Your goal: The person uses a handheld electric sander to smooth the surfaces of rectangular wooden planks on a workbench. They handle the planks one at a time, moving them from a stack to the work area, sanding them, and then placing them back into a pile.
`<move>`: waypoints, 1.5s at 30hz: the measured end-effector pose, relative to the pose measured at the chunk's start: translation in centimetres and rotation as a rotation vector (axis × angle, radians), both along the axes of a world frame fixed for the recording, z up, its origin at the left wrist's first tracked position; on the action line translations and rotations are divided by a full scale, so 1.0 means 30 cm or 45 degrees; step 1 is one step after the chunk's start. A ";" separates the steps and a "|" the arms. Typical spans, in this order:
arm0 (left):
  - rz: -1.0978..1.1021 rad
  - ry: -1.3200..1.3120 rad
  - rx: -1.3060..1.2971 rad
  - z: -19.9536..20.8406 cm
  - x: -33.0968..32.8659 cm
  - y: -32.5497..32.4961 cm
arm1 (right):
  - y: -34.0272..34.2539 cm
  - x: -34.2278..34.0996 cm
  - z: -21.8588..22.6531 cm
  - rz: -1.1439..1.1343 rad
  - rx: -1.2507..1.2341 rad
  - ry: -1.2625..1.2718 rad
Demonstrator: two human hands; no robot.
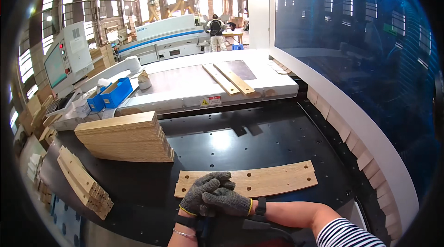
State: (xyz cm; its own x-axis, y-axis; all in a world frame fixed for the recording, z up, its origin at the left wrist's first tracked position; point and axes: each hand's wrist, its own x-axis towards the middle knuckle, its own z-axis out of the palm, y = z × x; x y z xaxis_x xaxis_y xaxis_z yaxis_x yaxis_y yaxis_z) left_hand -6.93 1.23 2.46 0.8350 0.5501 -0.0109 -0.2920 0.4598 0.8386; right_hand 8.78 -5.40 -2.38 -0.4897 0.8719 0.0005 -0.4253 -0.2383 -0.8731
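Note:
My left hand and my right hand, both in dark grey knit gloves with yellow cuffs, meet at the near edge of a drilled wooden board. The right hand's fingers lie across the left hand, and the left hand's fingers stretch rightward over the board. I see nothing held, though the space between the palms is hidden. The board is light brown, slightly curved, with dark round holes near its left end, middle and right end. It lies flat on a black perforated machine table.
Stacked boards stand at the left, with a smaller pile of drilled pieces nearer. Beyond are two long strips on a white machine bed, blue bins and a control panel. A blue transparent guard rises right; a person stands far back.

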 end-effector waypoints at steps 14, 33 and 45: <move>-0.028 -0.035 -0.033 -0.009 -0.001 0.004 | 0.015 0.004 -0.041 -0.078 0.244 -0.289; -0.004 -0.021 0.127 0.023 0.001 -0.007 | -0.021 0.010 0.096 0.016 0.164 -0.332; -0.028 -0.007 0.116 -0.016 0.004 0.016 | -0.009 0.017 0.029 0.089 -0.384 0.368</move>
State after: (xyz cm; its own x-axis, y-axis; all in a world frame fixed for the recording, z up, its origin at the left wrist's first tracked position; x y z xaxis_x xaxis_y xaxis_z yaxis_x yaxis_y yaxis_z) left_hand -6.80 1.70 1.97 0.8470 0.5299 0.0429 -0.2873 0.3883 0.8756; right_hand 9.28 -5.66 -1.52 -0.5646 0.8188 -0.1037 -0.6162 -0.5018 -0.6071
